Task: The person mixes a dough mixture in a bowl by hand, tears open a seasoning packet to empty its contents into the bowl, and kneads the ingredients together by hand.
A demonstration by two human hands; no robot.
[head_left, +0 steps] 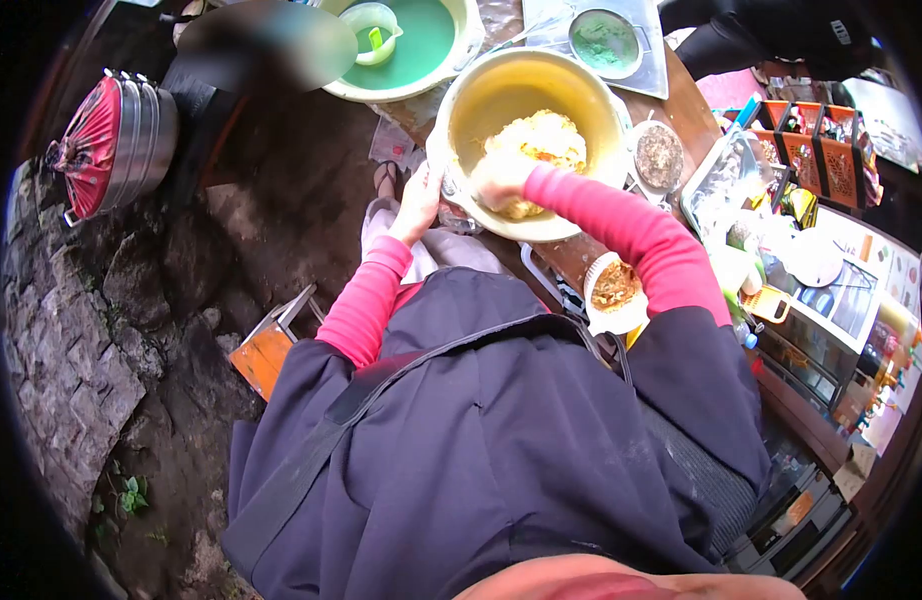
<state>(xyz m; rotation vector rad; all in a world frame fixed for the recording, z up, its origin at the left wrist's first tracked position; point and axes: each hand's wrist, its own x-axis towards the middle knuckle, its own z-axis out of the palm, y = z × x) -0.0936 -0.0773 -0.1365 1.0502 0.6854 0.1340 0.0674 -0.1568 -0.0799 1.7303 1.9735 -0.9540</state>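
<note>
A large cream-yellow basin (591, 215) sits at the table's near edge, holding a lumpy pale-yellow mixture (546, 140) with orange bits. My left hand (419, 205) grips the basin's left side by the rim. Inside the basin, my right hand (503, 180) is curled into the mixture at its near left; the fingertips are hidden. Close to my right forearm is a white container (615, 288) with brown, crumbly food. Just right of the basin stands a round dish (658, 157) of greyish-brown, grainy stuff.
Behind is a basin of green liquid (421, 85) with a small bowl (371, 22) in it. A sieve (603, 44) with green powder lies on a tray. Orange baskets (821, 165) and packets crowd the right. A metal pot (146, 140) with red cloth stands left; a stool (271, 345) is beside me.
</note>
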